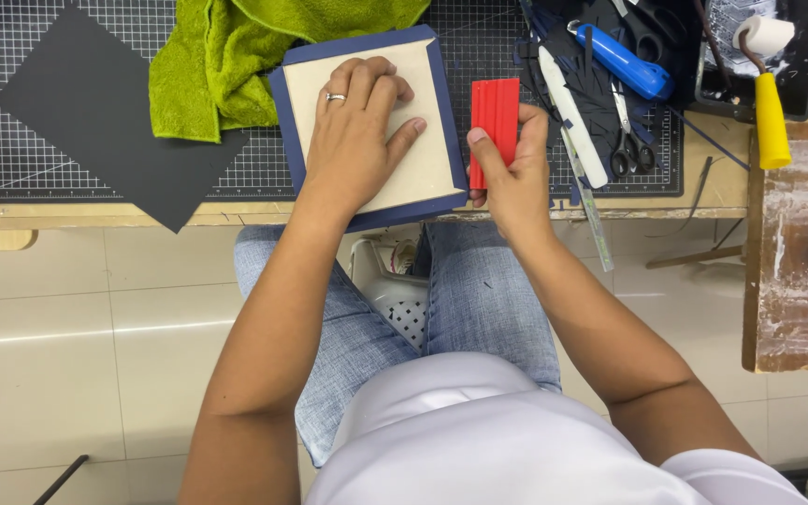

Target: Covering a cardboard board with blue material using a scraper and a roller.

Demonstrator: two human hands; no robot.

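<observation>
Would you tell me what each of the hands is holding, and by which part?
The right hand grips the red scraper by its lower end. The left hand holds nothing; it presses flat on the beige board.

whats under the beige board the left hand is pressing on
Under the beige board lies a dark blue sheet, showing as a border on all sides, on the gridded cutting mat. The left hand lies flat on the board. Whatever lies beneath the board's middle is covered.

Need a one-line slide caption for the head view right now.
Left hand presses a beige board on navy cover paper; right hand holds a red scraper.
</observation>
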